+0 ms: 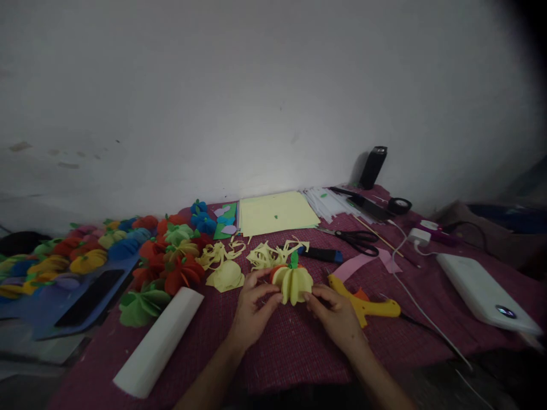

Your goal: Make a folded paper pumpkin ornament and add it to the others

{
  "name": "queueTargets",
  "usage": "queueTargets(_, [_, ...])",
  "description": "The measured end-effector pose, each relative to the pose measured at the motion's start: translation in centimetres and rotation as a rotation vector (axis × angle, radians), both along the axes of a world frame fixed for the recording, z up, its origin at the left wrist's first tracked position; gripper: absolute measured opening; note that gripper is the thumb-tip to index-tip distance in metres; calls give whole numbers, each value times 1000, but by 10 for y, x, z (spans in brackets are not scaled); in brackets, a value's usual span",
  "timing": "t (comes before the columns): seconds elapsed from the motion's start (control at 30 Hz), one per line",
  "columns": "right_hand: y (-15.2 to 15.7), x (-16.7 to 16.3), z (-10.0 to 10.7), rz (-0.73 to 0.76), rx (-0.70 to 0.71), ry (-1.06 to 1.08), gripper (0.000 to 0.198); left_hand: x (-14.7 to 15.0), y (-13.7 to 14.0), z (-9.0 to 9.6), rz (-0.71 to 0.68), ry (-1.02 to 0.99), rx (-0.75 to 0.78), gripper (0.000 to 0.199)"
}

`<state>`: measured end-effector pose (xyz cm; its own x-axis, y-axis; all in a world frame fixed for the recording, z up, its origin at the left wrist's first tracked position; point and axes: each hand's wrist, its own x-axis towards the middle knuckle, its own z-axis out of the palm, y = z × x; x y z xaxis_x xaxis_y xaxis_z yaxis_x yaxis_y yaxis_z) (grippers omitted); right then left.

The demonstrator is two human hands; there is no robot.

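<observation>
Currently, hands: left hand (253,307), right hand (337,319), fingers clamped on one pumpkin (293,285)
Glue gun (380,308): one, right
White roll (160,344): one, near left

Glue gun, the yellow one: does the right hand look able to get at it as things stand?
Probably yes: the glue gun lies right beside the right hand, with nothing apparently between them, though that hand is busy at the paper pumpkin.
</observation>
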<state>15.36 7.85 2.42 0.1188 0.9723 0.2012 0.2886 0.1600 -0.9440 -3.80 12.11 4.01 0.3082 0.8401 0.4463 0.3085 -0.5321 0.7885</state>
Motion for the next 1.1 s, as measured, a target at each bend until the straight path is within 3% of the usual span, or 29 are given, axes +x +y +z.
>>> queueTargets(0.3, [0,-1,1,8,-165,207,33,-1,4,-3,19,-29,-110,18])
queueTargets(0.67, [1,0,-2,7,-191,267,35,1,4,-4,34,-39,-96,22])
queueTargets(1.1, [1,0,-2,15,-191,274,36,3,1,-2,66,19,18,12])
